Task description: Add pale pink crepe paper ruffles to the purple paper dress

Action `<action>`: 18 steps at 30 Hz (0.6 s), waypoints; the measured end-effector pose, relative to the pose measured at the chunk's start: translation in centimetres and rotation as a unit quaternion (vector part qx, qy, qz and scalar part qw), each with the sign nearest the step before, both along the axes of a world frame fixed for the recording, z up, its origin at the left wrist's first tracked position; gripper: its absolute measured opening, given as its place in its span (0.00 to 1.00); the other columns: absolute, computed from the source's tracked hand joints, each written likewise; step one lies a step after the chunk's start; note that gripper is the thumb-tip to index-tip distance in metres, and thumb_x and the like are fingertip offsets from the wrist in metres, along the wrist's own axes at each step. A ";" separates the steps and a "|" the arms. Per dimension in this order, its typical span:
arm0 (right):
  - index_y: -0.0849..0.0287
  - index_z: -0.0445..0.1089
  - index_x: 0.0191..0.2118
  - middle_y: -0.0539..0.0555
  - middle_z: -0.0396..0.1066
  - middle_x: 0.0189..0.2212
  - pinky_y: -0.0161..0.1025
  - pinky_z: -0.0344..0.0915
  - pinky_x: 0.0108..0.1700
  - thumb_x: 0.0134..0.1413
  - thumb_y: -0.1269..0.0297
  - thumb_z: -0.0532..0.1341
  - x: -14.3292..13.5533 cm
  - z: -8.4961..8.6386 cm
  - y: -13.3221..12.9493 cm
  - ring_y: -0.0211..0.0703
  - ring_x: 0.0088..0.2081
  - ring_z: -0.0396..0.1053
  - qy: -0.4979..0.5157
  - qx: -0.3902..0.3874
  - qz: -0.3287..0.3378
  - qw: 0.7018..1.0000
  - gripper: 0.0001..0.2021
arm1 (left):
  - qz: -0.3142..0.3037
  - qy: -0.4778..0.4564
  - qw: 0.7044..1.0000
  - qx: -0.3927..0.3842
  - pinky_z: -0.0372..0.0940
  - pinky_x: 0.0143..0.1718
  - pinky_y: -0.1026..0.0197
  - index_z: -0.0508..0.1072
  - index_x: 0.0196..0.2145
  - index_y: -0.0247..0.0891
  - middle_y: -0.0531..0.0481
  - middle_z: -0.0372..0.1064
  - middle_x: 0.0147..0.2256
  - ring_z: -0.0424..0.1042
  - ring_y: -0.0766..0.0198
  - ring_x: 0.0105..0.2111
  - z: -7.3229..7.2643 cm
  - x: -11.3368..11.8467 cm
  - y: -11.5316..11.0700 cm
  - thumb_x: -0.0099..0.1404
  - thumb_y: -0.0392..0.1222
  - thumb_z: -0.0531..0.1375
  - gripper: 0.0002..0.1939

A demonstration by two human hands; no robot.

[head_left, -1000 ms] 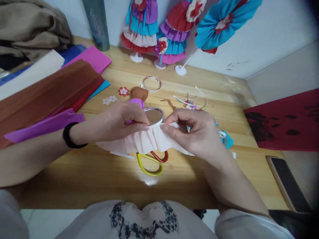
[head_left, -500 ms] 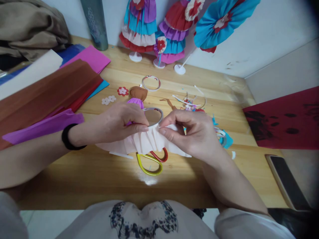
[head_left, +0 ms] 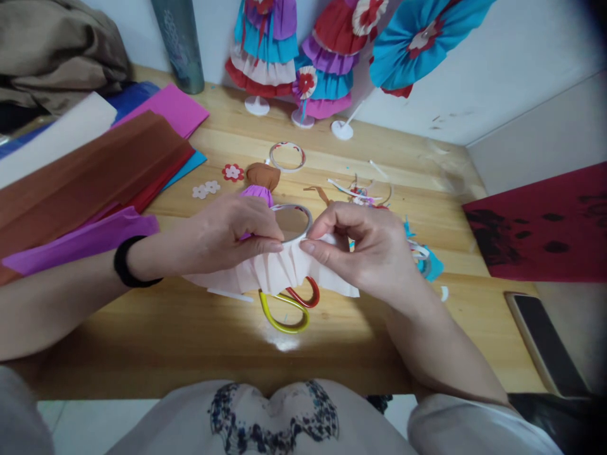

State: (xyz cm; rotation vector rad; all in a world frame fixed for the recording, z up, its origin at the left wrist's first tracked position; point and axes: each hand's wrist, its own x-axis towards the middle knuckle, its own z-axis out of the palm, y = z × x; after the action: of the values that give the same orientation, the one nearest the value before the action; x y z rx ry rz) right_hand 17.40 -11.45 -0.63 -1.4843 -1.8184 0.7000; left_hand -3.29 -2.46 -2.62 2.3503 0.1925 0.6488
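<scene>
A pale pink strip of crepe paper point(head_left: 284, 268) hangs in pleats between my two hands. My left hand point(head_left: 225, 234) pinches its upper edge with thumb and forefinger. The right side of that edge is pinched by my right hand point(head_left: 365, 246). A tape roll point(head_left: 293, 222) stands right behind the gathered edge, between the fingertips. Beneath the paper lie scissors with a yellow handle point(head_left: 284, 328) and a red handle point(head_left: 313, 294); their blades are hidden. Just behind my left hand is a small brown and purple paper figure point(head_left: 262, 179).
Folded coloured papers point(head_left: 95, 164) lie at the left. A second ring point(head_left: 288, 157), paper flowers point(head_left: 232, 172) and scraps point(head_left: 363, 193) are farther back. Tiered paper dresses point(head_left: 265, 50) stand by the wall, near a dark bottle point(head_left: 180, 47). A phone point(head_left: 545, 341) rests at the right.
The right part of the pale paper has shifted slightly left and up, and my right hand's fingers have moved slightly. My left hand keeps its pinch.
</scene>
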 end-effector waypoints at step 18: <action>0.57 0.68 0.24 0.46 0.63 0.17 0.33 0.51 0.20 0.48 0.67 0.65 -0.4 0.5 -0.3 0.33 0.19 0.57 -0.013 -0.042 -0.016 0.999 0.06 | 0.011 0.022 1.000 0.009 0.59 0.34 0.61 0.71 0.27 0.38 0.53 0.70 0.25 0.67 0.66 0.29 0.2 0.1 -0.1 0.71 0.40 0.56 0.14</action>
State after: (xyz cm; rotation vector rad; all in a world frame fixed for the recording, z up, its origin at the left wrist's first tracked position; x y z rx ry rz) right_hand 16.98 -11.78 -0.11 -1.5807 -1.8010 0.7536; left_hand -3.19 -2.54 -2.44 2.3837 0.2351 0.6117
